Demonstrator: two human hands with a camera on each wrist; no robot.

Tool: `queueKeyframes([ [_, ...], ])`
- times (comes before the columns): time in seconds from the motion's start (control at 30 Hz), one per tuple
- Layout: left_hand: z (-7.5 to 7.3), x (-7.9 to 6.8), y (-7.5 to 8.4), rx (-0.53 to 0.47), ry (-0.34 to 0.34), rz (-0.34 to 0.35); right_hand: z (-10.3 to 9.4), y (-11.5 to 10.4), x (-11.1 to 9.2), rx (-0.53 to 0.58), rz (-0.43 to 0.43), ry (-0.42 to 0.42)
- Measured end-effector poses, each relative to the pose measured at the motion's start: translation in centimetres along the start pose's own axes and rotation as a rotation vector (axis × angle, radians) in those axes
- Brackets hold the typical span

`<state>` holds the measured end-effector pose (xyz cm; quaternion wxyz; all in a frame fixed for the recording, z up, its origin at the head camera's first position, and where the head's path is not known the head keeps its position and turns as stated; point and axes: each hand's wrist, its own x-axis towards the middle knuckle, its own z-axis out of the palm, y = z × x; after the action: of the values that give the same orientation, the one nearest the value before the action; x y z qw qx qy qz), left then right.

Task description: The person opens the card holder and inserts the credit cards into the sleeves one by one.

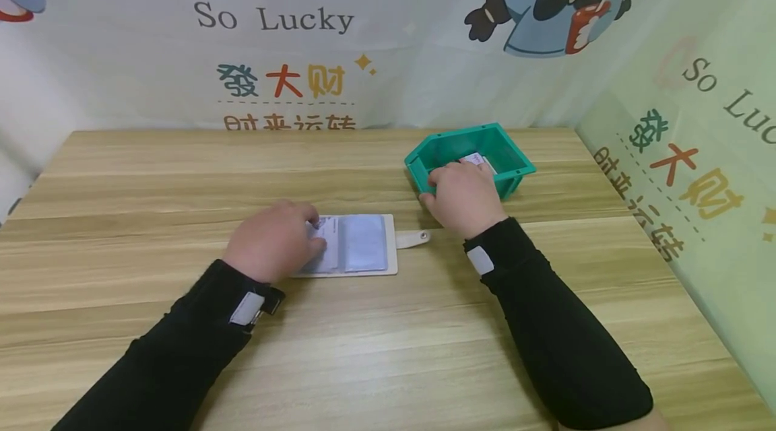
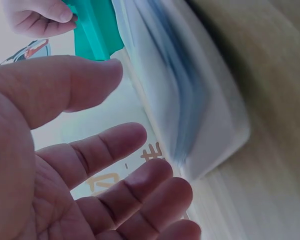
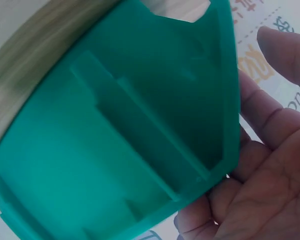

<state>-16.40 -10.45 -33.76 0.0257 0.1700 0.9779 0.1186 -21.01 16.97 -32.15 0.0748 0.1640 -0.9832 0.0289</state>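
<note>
An opened card holder with clear sleeves and a white cover lies on the table, its snap strap pointing right. Over its left half is my left hand; the left wrist view shows its fingers loosely bent and the thumb apart, nothing pinched between them. My right hand reaches over the near rim of a green bin. A small printed card shows inside, just past that hand. From the right wrist, the fingers pass behind the bin's rim with the thumb away from them; their tips are hidden.
The wooden table ends at a printed backdrop behind the bin. Another printed sheet stands along the right side. Both forearms, in black sleeves, reach in from the front edge.
</note>
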Motion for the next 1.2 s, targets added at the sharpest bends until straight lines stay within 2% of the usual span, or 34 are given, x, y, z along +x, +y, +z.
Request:
queueKeyframes([
  [0.3, 0.2, 0.0, 0.3, 0.023, 0.001, 0.003, 0.0, 0.3, 0.1, -0.012, 0.008, -0.050],
  [0.83, 0.3, 0.1, 0.3, 0.033, 0.021, 0.020, -1.5, 2.2, -0.1, 0.152, 0.032, -0.213],
  [0.93, 0.3, 0.1, 0.3, 0.033, 0.036, 0.016, -1.5, 2.8, 0.2, 0.169, 0.072, -0.212],
  [1.07, 0.3, 0.0, 0.4, 0.023, 0.052, 0.014, -1.3, 3.4, 1.1, 0.129, 0.182, -0.187],
  [1.2, 0.4, 0.0, 0.4, 0.014, 0.053, 0.014, -1.1, 3.5, 2.1, 0.100, 0.287, -0.220],
])
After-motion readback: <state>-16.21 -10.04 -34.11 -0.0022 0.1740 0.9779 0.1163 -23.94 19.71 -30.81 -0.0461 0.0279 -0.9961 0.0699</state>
